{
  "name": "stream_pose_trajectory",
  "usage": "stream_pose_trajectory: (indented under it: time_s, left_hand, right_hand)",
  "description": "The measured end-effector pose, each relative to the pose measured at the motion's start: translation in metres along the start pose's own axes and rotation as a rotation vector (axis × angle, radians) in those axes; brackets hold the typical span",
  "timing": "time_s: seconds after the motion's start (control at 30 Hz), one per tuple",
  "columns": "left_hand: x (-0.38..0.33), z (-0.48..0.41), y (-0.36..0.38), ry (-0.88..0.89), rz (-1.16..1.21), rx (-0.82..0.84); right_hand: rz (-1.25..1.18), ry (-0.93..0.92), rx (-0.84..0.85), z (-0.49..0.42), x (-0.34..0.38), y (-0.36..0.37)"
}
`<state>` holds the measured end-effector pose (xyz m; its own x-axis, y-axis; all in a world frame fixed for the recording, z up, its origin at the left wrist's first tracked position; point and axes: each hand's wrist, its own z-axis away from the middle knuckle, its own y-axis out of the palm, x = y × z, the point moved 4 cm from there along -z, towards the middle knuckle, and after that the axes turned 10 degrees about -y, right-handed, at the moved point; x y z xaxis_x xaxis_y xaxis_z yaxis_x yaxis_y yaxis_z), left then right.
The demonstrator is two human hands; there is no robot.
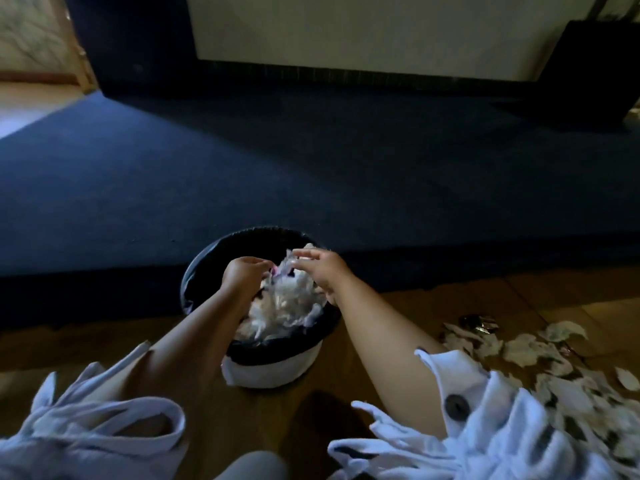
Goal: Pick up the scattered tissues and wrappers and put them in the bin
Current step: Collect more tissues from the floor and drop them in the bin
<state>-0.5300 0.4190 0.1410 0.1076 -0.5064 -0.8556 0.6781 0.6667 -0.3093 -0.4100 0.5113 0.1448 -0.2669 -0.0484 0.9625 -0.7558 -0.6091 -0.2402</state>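
Head view. Left hand (244,275), fingers curled inward, grips the left edge of a crumpled translucent wrapper (284,266) with a pink patch. Right hand (323,270) reaches in from the right, its fingers lightly bent and their tips meeting the upper edge of the same wrapper. Blur hides whether these tips pinch it or only touch it. The wrapper is held between the two hands, directly above the open mouth of the bin (273,372).

The bin is round, with a white wall and a dark liner folded over the rim. It stands on the wooden floor (346,403), against the near edge of a dark blue carpet (277,168). Inside it lies a heap of white tissues (287,303), reaching almost to the rim; both forearms cross the near rim.

To the right of the bin, on the wooden floor and well apart from it, more scattered tissues (526,351) lie loose, with dark shiny wrappers (479,323) at their far edge.

White sleeves (485,410) with a dark button (457,405) fill the near corners. Far across the carpet stands a pale wall panel (363,29).
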Motion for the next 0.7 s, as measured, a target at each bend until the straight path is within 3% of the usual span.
stream_pose_trajectory:
  time_s: [0.2,0.47,0.7]
  left_hand:
    - [-0.003,0.012,0.014,0.09,0.025,0.039]
    - [0.009,0.057,0.121,0.2,-0.023,0.348]
    - [0.091,0.061,0.246,0.05,-0.335,0.53]
  right_hand:
    - [-0.1,-0.033,-0.061,0.01,-0.012,-0.023]
    - [0.016,0.008,-0.163,0.045,-0.07,-0.119]
    - [0.145,0.218,-0.189,0.084,-0.2,-0.191]
